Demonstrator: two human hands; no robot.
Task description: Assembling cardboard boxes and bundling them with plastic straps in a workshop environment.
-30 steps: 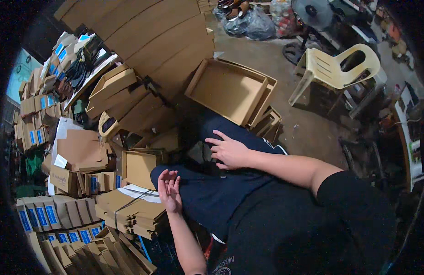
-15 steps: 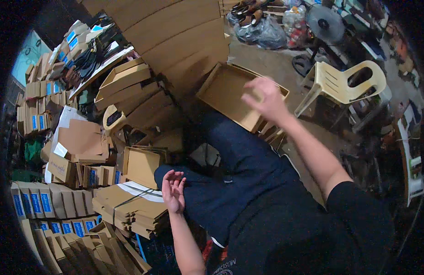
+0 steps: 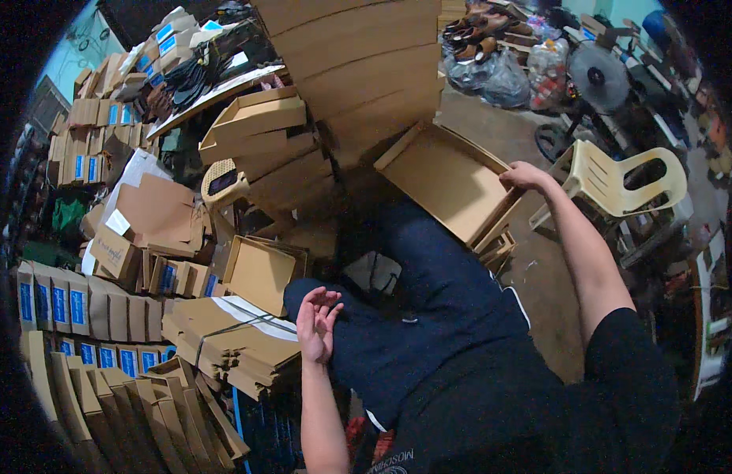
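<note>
Tray (image 3: 445,178) of cardboard, open, on floor ahead, beside chair (image 3: 619,178). Gripped at far corner by right hand (image 3: 526,175), fingers closed on rim. Left hand (image 3: 317,322) empty, fingers loosely spread, above lap, near bundled flats (image 3: 232,336).

Open box tray (image 3: 449,178) upper centre: plain tan cardboard. Flat-packed boxes (image 3: 81,304) at left: brown with blue label patches. Bundled flat stack (image 3: 224,332) lower centre-left: tan, white strap across. Plastic chair (image 3: 619,178) upper right: cream. Trousers (image 3: 437,308) centre: dark navy. Shirt sleeve (image 3: 631,371) lower right: black. Fan (image 3: 599,75) upper right: grey. Wall (image 3: 81,43) upper left: pale teal.
</note>
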